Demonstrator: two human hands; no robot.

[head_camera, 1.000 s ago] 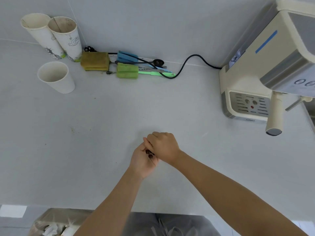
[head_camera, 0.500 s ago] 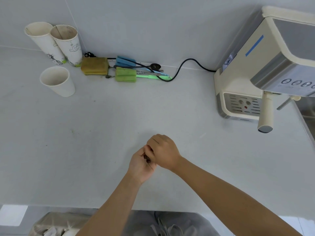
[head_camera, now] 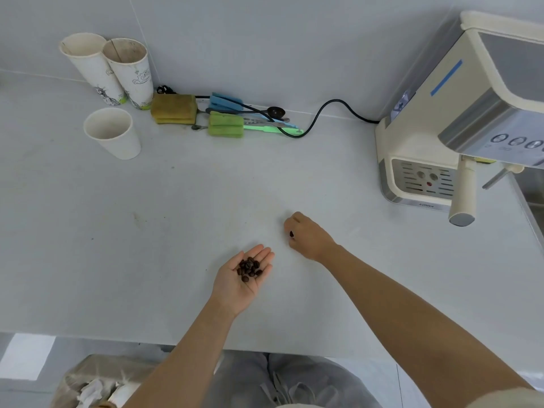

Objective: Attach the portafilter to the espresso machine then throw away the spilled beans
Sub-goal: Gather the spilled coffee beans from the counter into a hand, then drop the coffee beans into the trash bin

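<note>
1. Since the portafilter (head_camera: 464, 192) already sits under the espresso machine (head_camera: 426, 160) at the right of the frame, with its cream handle sticking out toward me, I think the first job is done.
2. I see the left hand (head_camera: 242, 278) flat and open, palm up, near the middle of the frame, with a small pile of beans (head_camera: 249, 269) lying in it.
3. I see the right hand (head_camera: 307, 235) just up and to the right of it, curled shut, pinching one bean (head_camera: 291, 233) in its fingertips.
4. I find no more beans on the counter (head_camera: 176, 231), so I think the picking up is almost over.
5. What is left, I think, is to add that last bean to the pile and drop them all in the trash.
6. A bin with a bag (head_camera: 97, 384) shows at the lower left of the frame, below the counter edge, with crumpled paper inside.
7. The counter edge runs across the bottom of the frame, near the wrists, so the open palm must stay level or beans may roll off on the way.
8. I see lots of bare counter around both hands.
9. The paper cups (head_camera: 112, 92), sponges (head_camera: 203, 116) and black cord (head_camera: 323, 113) sit in the upper left and upper middle, well apart from the hands.
10. The portafilter handle is near the right hand, so I would not swing that way.
</note>
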